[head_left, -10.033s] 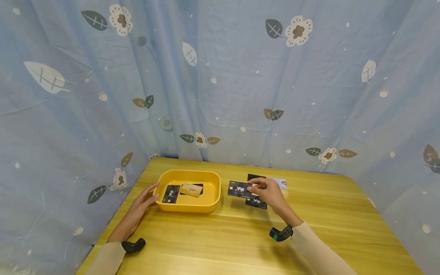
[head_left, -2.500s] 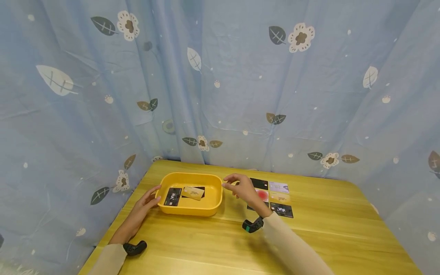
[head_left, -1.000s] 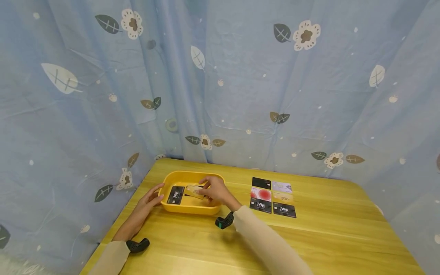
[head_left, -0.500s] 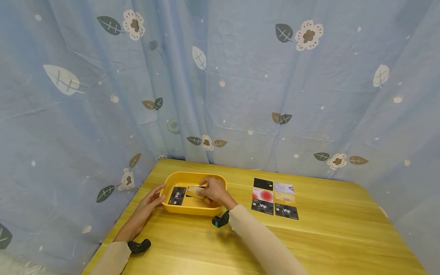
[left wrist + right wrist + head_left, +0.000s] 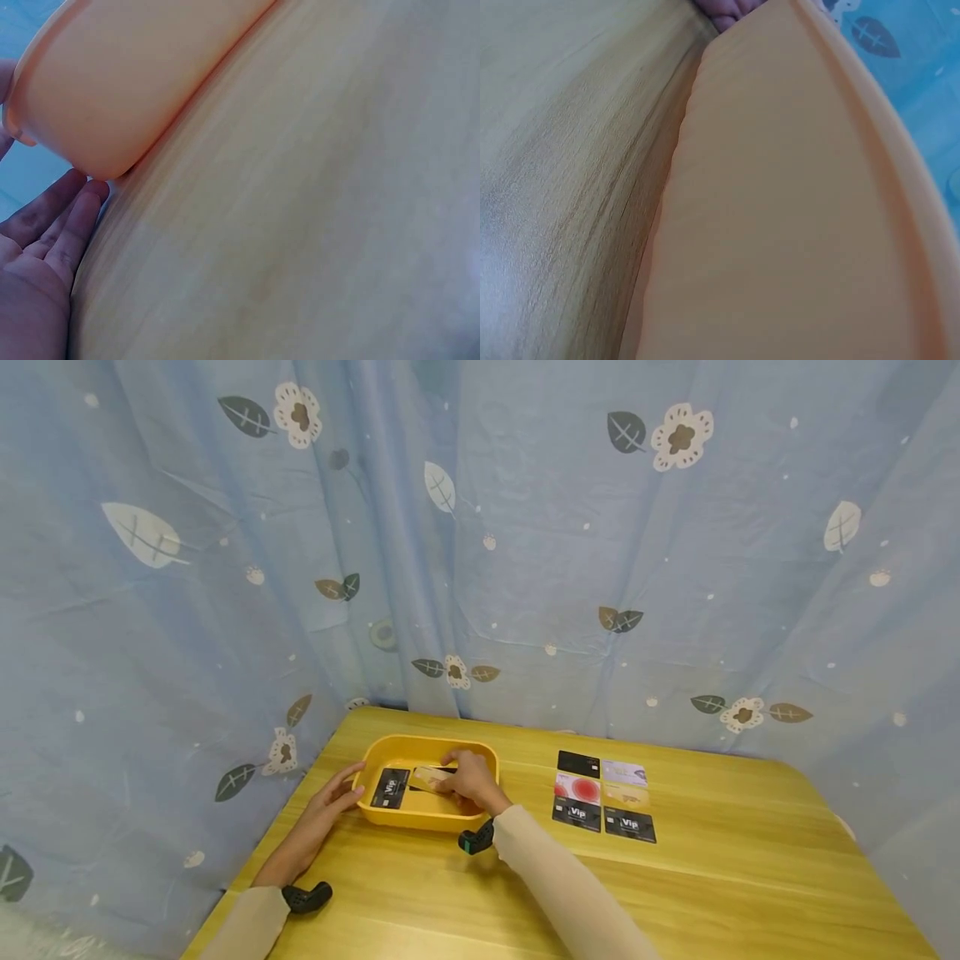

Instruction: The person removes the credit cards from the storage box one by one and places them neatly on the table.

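In the head view, a yellow plastic tub stands on the left part of the table. My left hand touches its left end, with a fingertip and the thumb at the rim. In the left wrist view, straight fingers lie low against the tub wall. My right hand reaches into the tub and pinches the right end of a gold card. That card overlaps a dark card. A black Vip card lies left of them. The right wrist view shows mostly tub wall.
Right of the tub, several cards lie face up in two columns: a black card, a red-and-pink card, a Vip card, a lilac card, another gold card and another Vip card. A blue curtain hangs behind.
Ten seconds ago my right hand held a Vip card over the table; that card now lies among the rows. My right hand has since moved left into the tub onto the gold card. The left hand stays.
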Motion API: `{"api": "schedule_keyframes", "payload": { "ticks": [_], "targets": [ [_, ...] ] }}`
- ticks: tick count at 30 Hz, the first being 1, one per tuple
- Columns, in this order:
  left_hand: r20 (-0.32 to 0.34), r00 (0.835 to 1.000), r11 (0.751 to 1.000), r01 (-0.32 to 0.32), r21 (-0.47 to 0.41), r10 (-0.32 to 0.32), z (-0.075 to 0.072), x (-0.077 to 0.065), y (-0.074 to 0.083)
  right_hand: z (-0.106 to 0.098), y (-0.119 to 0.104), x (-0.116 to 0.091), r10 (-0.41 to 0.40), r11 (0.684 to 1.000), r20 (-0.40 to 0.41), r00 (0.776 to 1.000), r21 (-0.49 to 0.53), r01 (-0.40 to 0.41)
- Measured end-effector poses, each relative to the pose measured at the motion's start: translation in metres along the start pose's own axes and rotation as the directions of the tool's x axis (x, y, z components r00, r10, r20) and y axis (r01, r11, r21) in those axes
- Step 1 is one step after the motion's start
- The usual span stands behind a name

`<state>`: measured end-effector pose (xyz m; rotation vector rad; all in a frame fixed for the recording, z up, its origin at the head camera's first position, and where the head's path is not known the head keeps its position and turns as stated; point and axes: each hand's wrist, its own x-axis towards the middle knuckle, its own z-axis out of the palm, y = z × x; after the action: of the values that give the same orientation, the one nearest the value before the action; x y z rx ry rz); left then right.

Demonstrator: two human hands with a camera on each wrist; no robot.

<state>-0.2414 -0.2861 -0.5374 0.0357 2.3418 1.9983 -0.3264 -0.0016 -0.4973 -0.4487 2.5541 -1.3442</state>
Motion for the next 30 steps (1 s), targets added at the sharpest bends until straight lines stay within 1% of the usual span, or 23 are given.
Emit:
{"api": "schedule_keyframes", "payload": {
  "ticks": [4,10,14,19,22,26,30],
  "targets": [
    [0.005,1.000,1.000,-0.001,-0.004,0.001,0.0013,-0.0012,-0.0019,0.0019,0.0027,0.0003,-0.007,0.998,-0.035,0.999,-0.063,0.005],
    [0.003,1.000,1.000,0.004,0.001,-0.004,0.0018,-0.0014,-0.0015,0.0028,0.0020,-0.0007,-0.027,0.986,-0.078,0.997,-0.169,0.013],
    [0.002,1.000,1.000,0.004,0.006,-0.004,0.0018,-0.0011,-0.0005,0.0032,0.0022,0.0003,-0.031,0.982,-0.072,0.997,-0.186,0.017],
    [0.010,1.000,1.000,0.006,0.002,-0.006,0.0010,-0.0016,-0.0006,0.0032,0.0024,-0.0003,-0.048,0.983,-0.030,0.998,-0.182,0.041],
    [0.010,1.000,1.000,0.006,0.004,-0.006,0.0007,-0.0024,-0.0005,0.0038,0.0024,-0.0013,-0.064,0.975,-0.022,0.998,-0.213,0.058],
    [0.008,1.000,1.000,0.007,0.013,-0.007,-0.0001,-0.0031,-0.0001,0.0055,0.0012,-0.0025,-0.080,0.957,-0.045,0.996,-0.283,0.065],
    [0.007,1.000,1.000,0.008,0.015,-0.008,-0.0010,-0.0025,0.0007,0.0064,-0.0010,-0.0019,-0.090,0.945,-0.080,0.993,-0.322,0.059]
  ]
}}
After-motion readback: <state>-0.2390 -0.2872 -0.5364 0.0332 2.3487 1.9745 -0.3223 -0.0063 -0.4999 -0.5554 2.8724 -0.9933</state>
